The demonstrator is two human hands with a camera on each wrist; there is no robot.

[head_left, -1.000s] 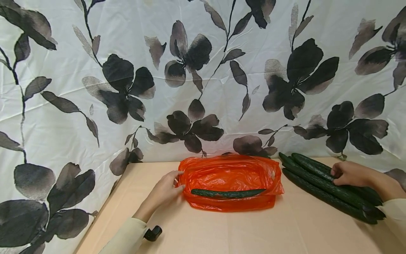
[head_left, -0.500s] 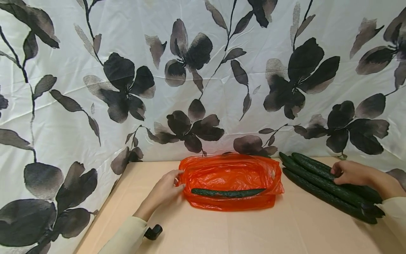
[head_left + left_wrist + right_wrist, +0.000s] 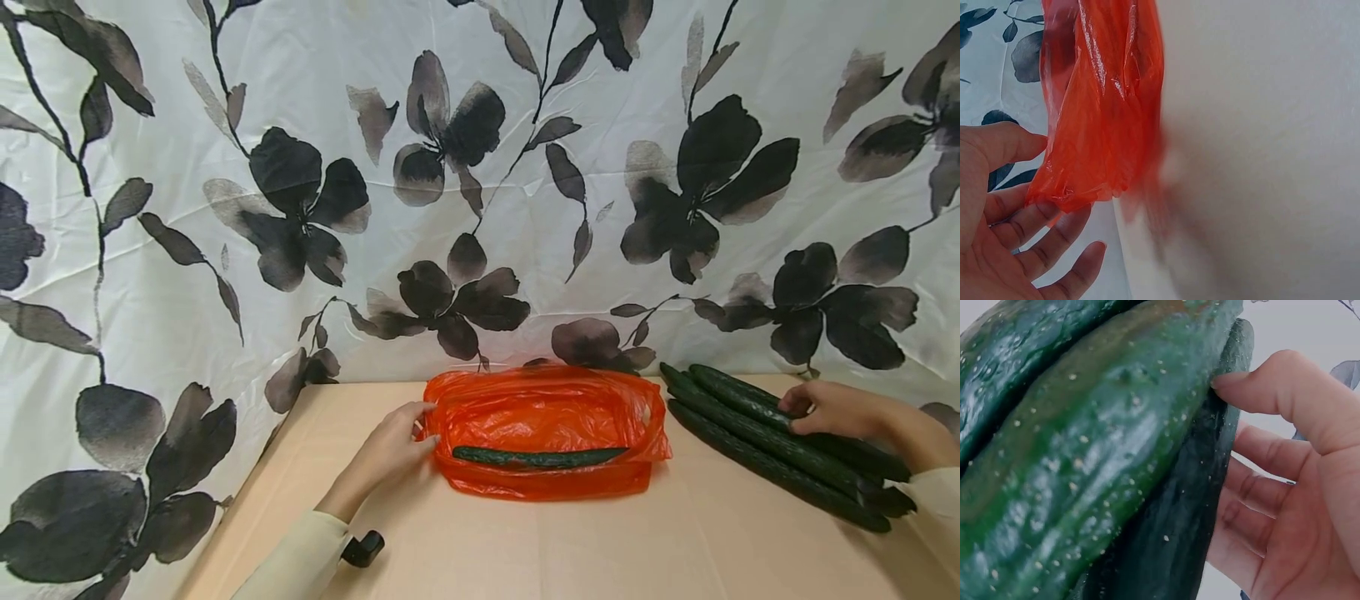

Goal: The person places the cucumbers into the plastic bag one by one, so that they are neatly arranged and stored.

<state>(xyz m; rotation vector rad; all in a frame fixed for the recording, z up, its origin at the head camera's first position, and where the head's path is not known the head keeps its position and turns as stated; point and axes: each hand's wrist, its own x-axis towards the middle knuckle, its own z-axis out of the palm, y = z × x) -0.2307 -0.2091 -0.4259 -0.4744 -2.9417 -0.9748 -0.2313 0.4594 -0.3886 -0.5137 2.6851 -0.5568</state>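
Observation:
A red plastic bag (image 3: pixel 525 417) lies at the back of the table with its mouth spread, and one cucumber (image 3: pixel 525 457) rests along its front side. At the bag's left end, my left hand (image 3: pixel 393 437) holds the edge, the thumb on one side and the fingers curling under it in the left wrist view. To the right lies a bundle of several long dark green cucumbers (image 3: pixel 772 446), slanting toward the front right. My right hand (image 3: pixel 851 414) grips the rearmost cucumber (image 3: pixel 1179 506), thumb tip on its top and fingers along its far side.
The tan table (image 3: pixel 570 546) ends at the back against a white cloth (image 3: pixel 555 292) with dark printed flowers. A small black device (image 3: pixel 363 550) shows at the left sleeve. The bundle's upper ends stand close beside the bag's right end.
My right hand has shifted very slightly left, and the near end of the rearmost cucumber has swung a little to the right. The bag and my left hand stay put.

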